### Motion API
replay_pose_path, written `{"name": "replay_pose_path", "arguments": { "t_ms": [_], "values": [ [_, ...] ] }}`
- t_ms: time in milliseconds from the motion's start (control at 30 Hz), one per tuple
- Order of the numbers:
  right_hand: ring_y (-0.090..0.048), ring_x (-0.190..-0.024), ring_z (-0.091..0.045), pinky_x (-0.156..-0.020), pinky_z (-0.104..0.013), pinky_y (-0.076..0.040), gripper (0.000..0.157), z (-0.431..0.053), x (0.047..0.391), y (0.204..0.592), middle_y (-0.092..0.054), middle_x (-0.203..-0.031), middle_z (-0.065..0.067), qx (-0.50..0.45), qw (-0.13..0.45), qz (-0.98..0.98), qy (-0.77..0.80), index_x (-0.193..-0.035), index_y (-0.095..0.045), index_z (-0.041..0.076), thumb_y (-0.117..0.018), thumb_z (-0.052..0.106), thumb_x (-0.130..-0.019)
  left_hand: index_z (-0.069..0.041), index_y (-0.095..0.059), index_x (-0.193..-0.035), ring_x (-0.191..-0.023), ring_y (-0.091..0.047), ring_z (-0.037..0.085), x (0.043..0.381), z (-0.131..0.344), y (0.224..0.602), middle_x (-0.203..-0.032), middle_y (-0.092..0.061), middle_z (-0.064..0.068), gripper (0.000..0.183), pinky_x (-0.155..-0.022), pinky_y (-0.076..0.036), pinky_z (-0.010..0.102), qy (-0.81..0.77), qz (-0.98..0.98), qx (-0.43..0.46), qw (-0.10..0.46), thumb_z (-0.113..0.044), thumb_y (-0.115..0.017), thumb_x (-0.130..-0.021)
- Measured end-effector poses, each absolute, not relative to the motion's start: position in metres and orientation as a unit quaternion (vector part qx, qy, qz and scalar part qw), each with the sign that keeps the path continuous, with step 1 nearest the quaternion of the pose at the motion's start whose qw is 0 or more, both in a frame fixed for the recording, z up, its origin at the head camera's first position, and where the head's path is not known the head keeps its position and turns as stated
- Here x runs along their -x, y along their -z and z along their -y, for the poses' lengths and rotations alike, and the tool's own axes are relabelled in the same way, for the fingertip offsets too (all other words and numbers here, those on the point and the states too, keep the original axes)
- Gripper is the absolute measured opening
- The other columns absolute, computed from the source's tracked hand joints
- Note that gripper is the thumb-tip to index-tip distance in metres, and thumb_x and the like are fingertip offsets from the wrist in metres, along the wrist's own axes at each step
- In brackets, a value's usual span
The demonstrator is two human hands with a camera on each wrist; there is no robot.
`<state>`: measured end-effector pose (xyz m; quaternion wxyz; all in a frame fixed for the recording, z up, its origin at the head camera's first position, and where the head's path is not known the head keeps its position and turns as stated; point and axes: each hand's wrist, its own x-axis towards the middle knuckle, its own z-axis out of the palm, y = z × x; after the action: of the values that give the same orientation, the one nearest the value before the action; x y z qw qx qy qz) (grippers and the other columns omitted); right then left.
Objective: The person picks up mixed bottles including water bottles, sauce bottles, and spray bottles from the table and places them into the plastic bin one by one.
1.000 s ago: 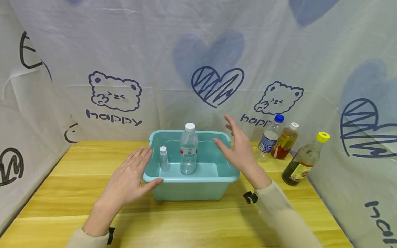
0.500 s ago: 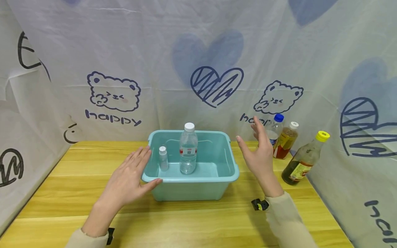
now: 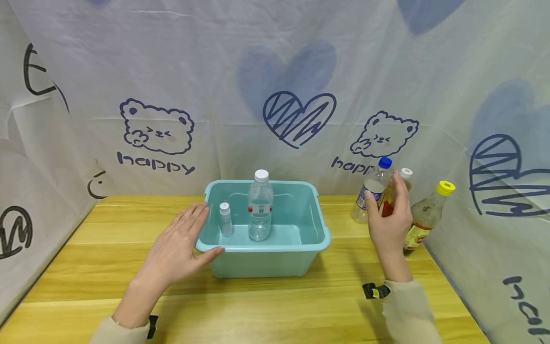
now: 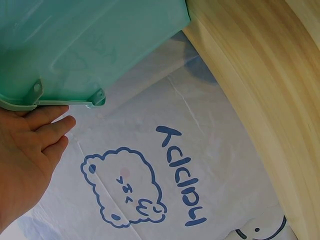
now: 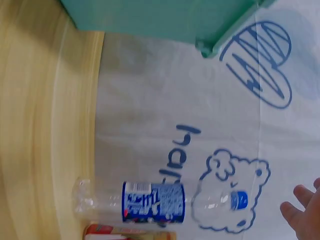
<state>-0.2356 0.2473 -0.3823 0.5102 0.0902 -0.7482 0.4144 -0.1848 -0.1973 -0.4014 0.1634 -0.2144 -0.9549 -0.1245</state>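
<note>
My left hand (image 3: 178, 243) rests against the left rim of a teal plastic tub (image 3: 266, 263), fingers straight; in the left wrist view its fingers lie along the tub's edge. Inside the tub stand a clear water bottle (image 3: 260, 222) with a white cap and a small clear bottle (image 3: 225, 224), also white-capped. My right hand (image 3: 393, 229), thumb and fingers spread apart, is in front of the bottles on the right and holds nothing. Nearest it are a clear bottle with a blue cap (image 3: 385, 163), a white-capped bottle of reddish-brown liquid (image 3: 387, 203), and a yellow-capped sauce bottle (image 3: 425, 217).
The tub sits mid-table on a wood-grain tabletop (image 3: 275, 310). A pale printed curtain (image 3: 223, 71) hangs behind the table and along both sides. The bottles on the right stand close together near the back right edge.
My right hand has moved right, from over the tub's right rim to the bottles, partly covering two of them. My left hand stays on the tub.
</note>
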Motion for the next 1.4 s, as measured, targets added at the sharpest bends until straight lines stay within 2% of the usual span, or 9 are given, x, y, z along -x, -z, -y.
{"name": "replay_pose_path", "arguments": {
  "t_ms": [233, 400, 733, 1033, 1400],
  "values": [
    [-0.048, -0.144, -0.025, -0.122, -0.028, -0.037, 0.062, -0.257, 0.220, 0.378, -0.050, -0.157, -0.011, -0.006, 0.523, 0.728, -0.443, -0.152, -0.049, 0.001, -0.072, 0.004, -0.095, 0.003, -0.034, -0.160, -0.153, -0.031, 0.042, 0.185, 0.198, 0.403, -0.167, -0.030, 0.020, 0.098, -0.126, -0.028, 0.056, 0.126, 0.953, 0.218, 0.169, -0.066, -0.060, -0.096],
    [-0.045, -0.145, -0.028, -0.123, -0.030, -0.035, 0.058, -0.256, 0.203, 0.368, -0.049, -0.155, -0.020, 0.024, 0.544, 0.706, -0.452, -0.150, -0.048, -0.007, -0.068, 0.004, -0.097, 0.003, -0.033, -0.160, -0.153, -0.030, 0.042, 0.186, 0.197, 0.403, -0.168, -0.030, 0.020, 0.098, -0.126, -0.028, 0.056, 0.127, 0.953, 0.217, 0.167, -0.066, -0.060, -0.096],
    [-0.038, -0.150, -0.018, -0.125, -0.026, -0.026, 0.065, -0.281, 0.207, 0.378, -0.043, -0.161, -0.017, 0.080, 0.579, 0.669, -0.459, -0.153, -0.043, -0.004, -0.069, 0.008, -0.096, 0.002, -0.032, -0.161, -0.154, -0.030, 0.042, 0.186, 0.198, 0.404, -0.168, -0.029, 0.019, 0.099, -0.126, -0.027, 0.056, 0.127, 0.954, 0.215, 0.165, -0.067, -0.060, -0.096],
    [-0.034, -0.149, -0.010, -0.124, -0.020, -0.022, 0.080, -0.326, 0.230, 0.409, -0.036, -0.166, 0.003, 0.164, 0.520, 0.689, -0.478, -0.161, -0.037, 0.013, -0.078, 0.020, -0.093, 0.002, -0.032, -0.161, -0.153, -0.030, 0.041, 0.187, 0.198, 0.403, -0.168, -0.029, 0.019, 0.099, -0.126, -0.028, 0.056, 0.125, 0.954, 0.215, 0.167, -0.067, -0.059, -0.096],
    [-0.036, -0.150, -0.018, -0.126, -0.028, -0.024, 0.088, -0.342, 0.237, 0.424, -0.035, -0.167, 0.000, 0.183, 0.459, 0.731, -0.470, -0.165, -0.030, 0.019, -0.079, 0.019, -0.091, 0.002, -0.031, -0.161, -0.154, -0.030, 0.041, 0.186, 0.199, 0.403, -0.168, -0.028, 0.019, 0.099, -0.126, -0.027, 0.055, 0.121, 0.955, 0.214, 0.163, -0.067, -0.059, -0.096]
  ]
}}
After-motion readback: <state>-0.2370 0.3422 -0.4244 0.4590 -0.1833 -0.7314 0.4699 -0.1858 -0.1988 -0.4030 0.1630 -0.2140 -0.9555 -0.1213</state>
